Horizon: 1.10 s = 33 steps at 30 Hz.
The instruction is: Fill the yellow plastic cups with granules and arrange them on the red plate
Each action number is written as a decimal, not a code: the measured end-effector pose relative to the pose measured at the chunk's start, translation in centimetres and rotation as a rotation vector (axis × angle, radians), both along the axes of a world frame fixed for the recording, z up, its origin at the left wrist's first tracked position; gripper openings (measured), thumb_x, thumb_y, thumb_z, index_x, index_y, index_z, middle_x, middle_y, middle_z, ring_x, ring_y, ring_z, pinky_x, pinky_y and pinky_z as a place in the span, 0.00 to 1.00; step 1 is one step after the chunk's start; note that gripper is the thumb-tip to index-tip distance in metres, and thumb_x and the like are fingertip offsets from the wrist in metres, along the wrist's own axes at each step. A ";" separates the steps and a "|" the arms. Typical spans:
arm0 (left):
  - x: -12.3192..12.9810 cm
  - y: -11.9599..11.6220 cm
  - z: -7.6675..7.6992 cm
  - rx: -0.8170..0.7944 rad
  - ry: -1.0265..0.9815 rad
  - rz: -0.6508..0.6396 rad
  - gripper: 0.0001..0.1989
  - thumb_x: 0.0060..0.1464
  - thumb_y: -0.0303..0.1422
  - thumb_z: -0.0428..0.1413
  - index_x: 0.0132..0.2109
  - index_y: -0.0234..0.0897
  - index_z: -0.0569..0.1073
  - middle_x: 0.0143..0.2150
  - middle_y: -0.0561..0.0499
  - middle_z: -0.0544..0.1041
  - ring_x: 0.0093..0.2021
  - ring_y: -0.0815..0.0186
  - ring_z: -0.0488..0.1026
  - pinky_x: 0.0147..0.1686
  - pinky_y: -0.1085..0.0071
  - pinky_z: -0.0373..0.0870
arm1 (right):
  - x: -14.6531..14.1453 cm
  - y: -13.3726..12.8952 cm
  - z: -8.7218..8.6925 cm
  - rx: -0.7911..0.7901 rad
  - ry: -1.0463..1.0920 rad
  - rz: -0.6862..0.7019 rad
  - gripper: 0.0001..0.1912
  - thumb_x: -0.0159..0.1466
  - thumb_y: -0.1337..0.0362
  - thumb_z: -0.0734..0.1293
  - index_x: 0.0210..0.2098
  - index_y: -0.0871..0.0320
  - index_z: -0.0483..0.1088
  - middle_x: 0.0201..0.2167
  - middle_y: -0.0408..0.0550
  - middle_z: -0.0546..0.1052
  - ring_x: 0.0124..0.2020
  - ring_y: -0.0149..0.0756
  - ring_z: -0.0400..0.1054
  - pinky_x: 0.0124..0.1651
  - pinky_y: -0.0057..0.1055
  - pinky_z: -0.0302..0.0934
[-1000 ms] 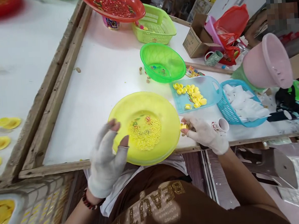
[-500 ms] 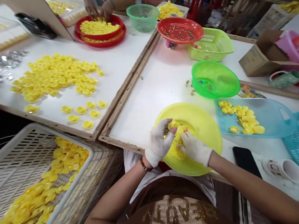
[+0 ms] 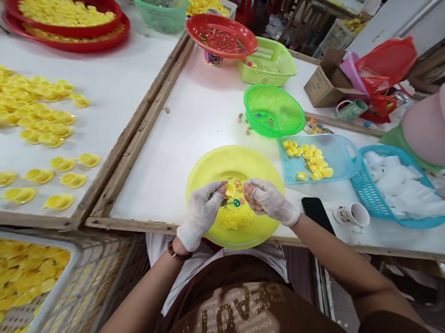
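Observation:
My left hand (image 3: 204,205), in a white fingertip-less glove, pinches a small yellow cup-shaped piece (image 3: 229,190) over the yellow basin (image 3: 203,167). To its right, my right hand (image 3: 269,199), gloved the same way, has its fingers pressed together above the basin's right side. Something small and yellowish shows at its fingertips, too small to name. A heap of tiny yellow bits (image 3: 236,218) lies in the basin below both hands, near a printed pattern on the bottom. The hands are apart.
Right of the basin are a blue tray (image 3: 338,152) with yellow pieces, a black phone (image 3: 317,215), a mug (image 3: 351,214) and a blue basket (image 3: 371,197). A green bowl (image 3: 275,108) stands behind. Yellow pieces (image 3: 26,108) cover the left table; a white crate (image 3: 76,266) stands below.
The view has turned right, so things sit further left. My right hand has risen from the yellow bits and closed its fingers. My left hand still holds the yellow piece.

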<state>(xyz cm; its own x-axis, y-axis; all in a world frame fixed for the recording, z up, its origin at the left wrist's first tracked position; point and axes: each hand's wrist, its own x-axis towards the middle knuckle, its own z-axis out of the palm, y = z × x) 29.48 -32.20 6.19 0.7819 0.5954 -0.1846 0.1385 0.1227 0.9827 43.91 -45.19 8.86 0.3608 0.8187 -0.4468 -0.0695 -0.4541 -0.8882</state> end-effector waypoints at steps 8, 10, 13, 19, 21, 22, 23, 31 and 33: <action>1.9 -2.2 0.2 -0.050 0.032 -0.267 0.13 0.57 0.40 0.54 0.34 0.33 0.74 0.30 0.51 0.72 0.31 0.66 0.71 0.34 0.70 0.73 | -1.7 2.9 1.3 0.612 0.309 -0.564 0.20 0.64 0.47 0.67 0.32 0.53 0.57 0.23 0.35 0.62 0.17 0.23 0.57 0.18 0.23 0.51; 1.8 -2.2 0.3 -0.042 0.034 -0.262 0.13 0.58 0.40 0.53 0.33 0.34 0.72 0.30 0.51 0.72 0.30 0.66 0.71 0.33 0.71 0.72 | -1.7 3.3 1.0 0.657 0.297 -0.592 0.20 0.63 0.46 0.67 0.32 0.53 0.57 0.23 0.35 0.61 0.18 0.24 0.58 0.18 0.24 0.54; 1.6 -1.9 0.3 -0.025 0.042 -0.242 0.14 0.59 0.41 0.52 0.33 0.34 0.73 0.30 0.50 0.73 0.30 0.67 0.70 0.33 0.71 0.70 | -1.3 3.4 1.1 0.659 0.310 -0.603 0.20 0.63 0.46 0.68 0.32 0.53 0.57 0.23 0.35 0.61 0.18 0.23 0.57 0.18 0.23 0.51; 0.9 -1.0 0.4 0.069 0.035 -0.139 0.16 0.58 0.43 0.56 0.41 0.33 0.78 0.35 0.48 0.78 0.33 0.65 0.72 0.35 0.70 0.71 | 0.0 1.6 0.1 0.489 0.223 -0.513 0.19 0.64 0.47 0.67 0.32 0.53 0.58 0.22 0.34 0.61 0.16 0.22 0.52 0.18 0.23 0.43; 0.7 -0.8 0.6 0.053 0.014 -0.061 0.18 0.56 0.43 0.58 0.46 0.33 0.78 0.39 0.47 0.80 0.35 0.64 0.74 0.36 0.69 0.72 | 0.3 0.5 -1.0 0.332 0.066 -0.390 0.17 0.65 0.47 0.65 0.33 0.54 0.61 0.21 0.34 0.61 0.17 0.23 0.53 0.19 0.24 0.45; 0.6 -0.7 0.7 0.061 0.006 -0.020 0.19 0.55 0.43 0.60 0.47 0.33 0.78 0.40 0.46 0.80 0.36 0.63 0.75 0.37 0.69 0.72 | 0.5 -0.1 -1.6 0.252 -0.050 -0.294 0.16 0.66 0.48 0.65 0.33 0.54 0.63 0.21 0.35 0.62 0.18 0.25 0.55 0.21 0.25 0.48; 0.6 -0.7 0.8 0.074 0.001 0.011 0.18 0.54 0.43 0.61 0.46 0.33 0.78 0.40 0.46 0.80 0.37 0.63 0.75 0.38 0.69 0.72 | 0.6 -0.5 -2.0 0.185 -0.184 -0.182 0.15 0.66 0.50 0.65 0.34 0.55 0.65 0.22 0.37 0.65 0.21 0.26 0.57 0.24 0.26 0.52; 0.7 -0.7 1.7 -0.012 0.053 -0.041 0.17 0.53 0.45 0.61 0.35 0.32 0.77 0.30 0.50 0.76 0.30 0.66 0.74 0.33 0.71 0.74 | -0.1 -0.9 -1.1 0.271 -0.507 0.023 0.12 0.71 0.55 0.59 0.39 0.56 0.68 0.33 0.44 0.72 0.34 0.32 0.65 0.40 0.31 0.60; 0.7 -0.8 1.8 0.005 0.068 -0.046 0.17 0.53 0.45 0.62 0.36 0.32 0.77 0.31 0.50 0.77 0.30 0.66 0.75 0.33 0.71 0.74 | -0.2 -0.7 -0.9 0.285 -0.424 0.032 0.11 0.70 0.56 0.60 0.40 0.56 0.68 0.31 0.43 0.72 0.32 0.31 0.65 0.39 0.30 0.61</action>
